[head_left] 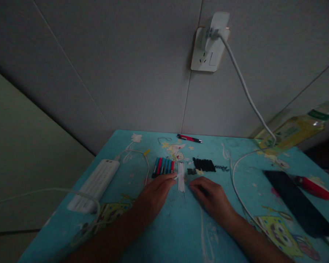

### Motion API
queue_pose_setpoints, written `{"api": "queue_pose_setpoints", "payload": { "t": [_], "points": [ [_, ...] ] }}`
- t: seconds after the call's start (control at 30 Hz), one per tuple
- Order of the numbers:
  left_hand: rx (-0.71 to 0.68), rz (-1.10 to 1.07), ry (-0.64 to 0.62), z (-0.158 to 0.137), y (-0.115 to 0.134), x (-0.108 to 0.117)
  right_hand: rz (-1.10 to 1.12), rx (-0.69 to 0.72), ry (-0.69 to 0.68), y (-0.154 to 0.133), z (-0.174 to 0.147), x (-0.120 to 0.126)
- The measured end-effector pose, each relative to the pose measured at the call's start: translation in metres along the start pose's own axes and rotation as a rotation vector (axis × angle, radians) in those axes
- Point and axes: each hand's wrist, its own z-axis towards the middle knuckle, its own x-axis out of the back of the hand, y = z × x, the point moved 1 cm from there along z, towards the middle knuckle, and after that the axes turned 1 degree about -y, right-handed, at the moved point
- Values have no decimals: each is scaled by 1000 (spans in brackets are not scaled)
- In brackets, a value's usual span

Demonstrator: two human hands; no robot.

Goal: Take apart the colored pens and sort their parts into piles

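Note:
My left hand point(157, 191) is closed in a pinch on a thin white stick-like piece point(178, 176), which points toward a row of white pen refills point(181, 182) lying side by side. Just beyond its fingers lies a row of blue and red pen barrels point(162, 165). To the right of the refills my right hand point(210, 191) rests on the table with its fingers curled together; anything inside them is hidden. Beyond it are several black tube-shaped pen parts point(204, 164), some small dark pieces point(191, 171) and a cluster of what look like springs point(222, 168).
A red and black pen point(189, 138) lies near the wall. On the left is a white power strip point(95, 186) with its cable. A white cord point(234, 180) drops from the wall socket point(210, 49). To the right are a bottle point(293, 131), a dark flat strip point(298, 202) and a red-handled object point(314, 187).

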Motion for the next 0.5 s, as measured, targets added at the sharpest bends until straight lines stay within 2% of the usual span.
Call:
{"api": "queue_pose_setpoints", "payload": {
  "t": [0.13, 0.33, 0.5],
  "points": [
    [0, 42, 15, 2, 0, 0, -1, 23, -23, -2, -1, -2],
    [48, 165, -27, 3, -2, -13, 0, 10, -31, 0, -2, -5],
    [6, 294, -33, 11, 8, -16, -8, 9, -38, 2, -3, -5]
  ]
}}
